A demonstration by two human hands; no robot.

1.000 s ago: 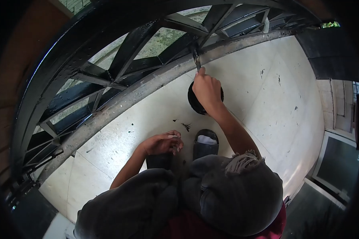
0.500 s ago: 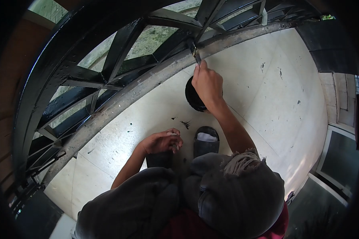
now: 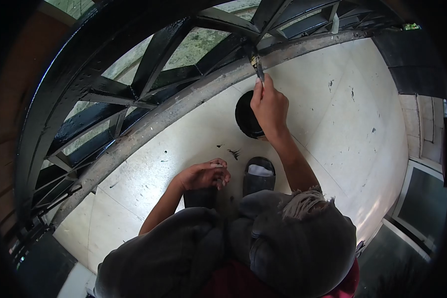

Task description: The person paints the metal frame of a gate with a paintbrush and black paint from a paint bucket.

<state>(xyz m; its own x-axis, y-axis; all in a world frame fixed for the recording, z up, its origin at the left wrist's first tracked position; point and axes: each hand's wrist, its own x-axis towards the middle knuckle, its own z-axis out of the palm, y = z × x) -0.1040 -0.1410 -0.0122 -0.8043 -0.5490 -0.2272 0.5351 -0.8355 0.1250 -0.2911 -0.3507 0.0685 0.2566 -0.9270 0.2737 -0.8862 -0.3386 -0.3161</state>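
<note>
A paintbrush [image 3: 256, 62] is gripped in my right hand [image 3: 272, 104], its dark bristle end up against the lower bar of the black metal grille [image 3: 166, 54]. Below that hand, partly covered by it, stands a round black paint container [image 3: 246, 116] on the floor. My left hand [image 3: 203, 176] hangs over my left slipper [image 3: 200, 198], fingers loosely bent and a little apart, with nothing plain to see in them.
A grey concrete curb [image 3: 179, 102] runs along the foot of the grille. Black paint spots [image 3: 234, 153] mark the pale tiled floor [image 3: 342, 129]. My right slipper [image 3: 259, 184] is between the container and my knees. Framed dark panels [image 3: 422, 196] stand at the right.
The brush and my right hand have shifted slightly right along the grille's lower bar, while the whole view moved a little too. My left hand keeps its pose.
</note>
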